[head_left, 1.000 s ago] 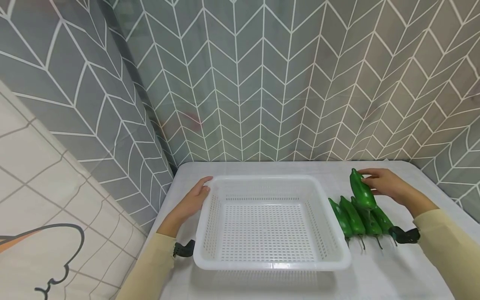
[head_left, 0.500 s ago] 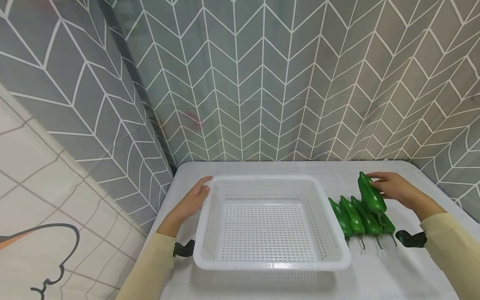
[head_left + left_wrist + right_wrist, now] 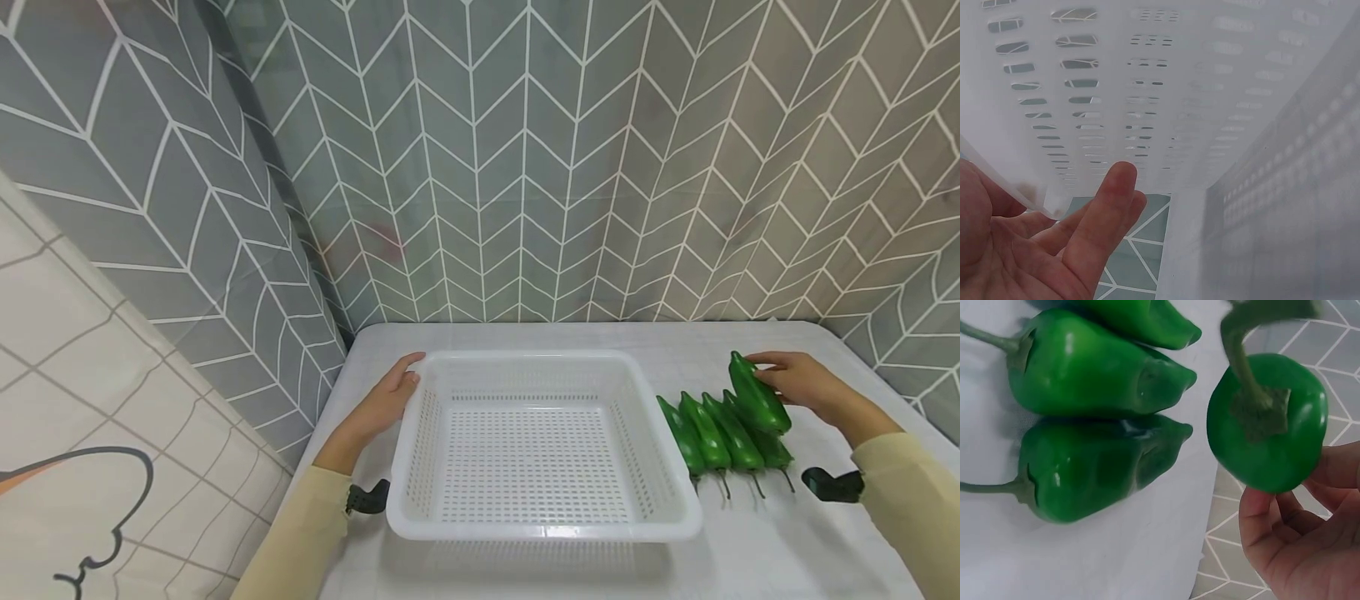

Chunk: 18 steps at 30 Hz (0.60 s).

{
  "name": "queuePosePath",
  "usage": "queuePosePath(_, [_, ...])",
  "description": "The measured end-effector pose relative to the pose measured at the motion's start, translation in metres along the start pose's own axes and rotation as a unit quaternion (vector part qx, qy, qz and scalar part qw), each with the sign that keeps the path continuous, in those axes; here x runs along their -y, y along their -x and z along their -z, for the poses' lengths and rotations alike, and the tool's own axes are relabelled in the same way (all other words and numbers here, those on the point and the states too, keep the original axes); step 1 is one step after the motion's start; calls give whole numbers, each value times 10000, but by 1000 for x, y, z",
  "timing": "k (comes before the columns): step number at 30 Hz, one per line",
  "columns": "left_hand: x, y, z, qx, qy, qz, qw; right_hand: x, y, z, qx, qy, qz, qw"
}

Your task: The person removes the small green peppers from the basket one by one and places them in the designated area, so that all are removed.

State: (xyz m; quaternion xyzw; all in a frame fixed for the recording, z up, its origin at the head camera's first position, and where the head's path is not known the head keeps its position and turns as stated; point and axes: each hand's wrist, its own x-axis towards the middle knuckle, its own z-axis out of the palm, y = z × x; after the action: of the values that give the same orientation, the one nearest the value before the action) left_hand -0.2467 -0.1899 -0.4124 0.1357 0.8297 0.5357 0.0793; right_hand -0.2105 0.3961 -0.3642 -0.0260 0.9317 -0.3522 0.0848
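A green pepper point(image 3: 759, 398) is in my right hand point(image 3: 802, 383), pinched between thumb and fingers and raised above the others. In the right wrist view its stem end point(image 3: 1265, 412) faces the camera. Several more green peppers point(image 3: 705, 433) lie side by side on the table, tips away from me and stems toward me. To their left stands a white perforated plastic basket point(image 3: 543, 531) with nothing inside. At its far left corner my left hand point(image 3: 386, 404) holds the rim; in the left wrist view the fingers point(image 3: 1110, 206) reach beneath it.
The table point(image 3: 780, 542) has a white cover. Behind it hangs a grey curtain point(image 3: 525, 167) with white chevron lines, continuing along both sides. A pale tiled surface point(image 3: 112, 375) lies at the left.
My right hand has carried the pepper to the right and slightly toward me, from above the middle of the row to its right end. My left hand and the basket stay put.
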Motion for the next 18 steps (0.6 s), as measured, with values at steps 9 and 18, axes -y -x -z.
queuePosePath(9, [1, 0, 0, 23, 85, 53, 9999, -12, 3, 2, -42, 118, -154, 9998])
queuePosePath(18, [0, 0, 0, 2, 45, 8, 10000, -26, 2, 1, -113, 237, -265, 9993])
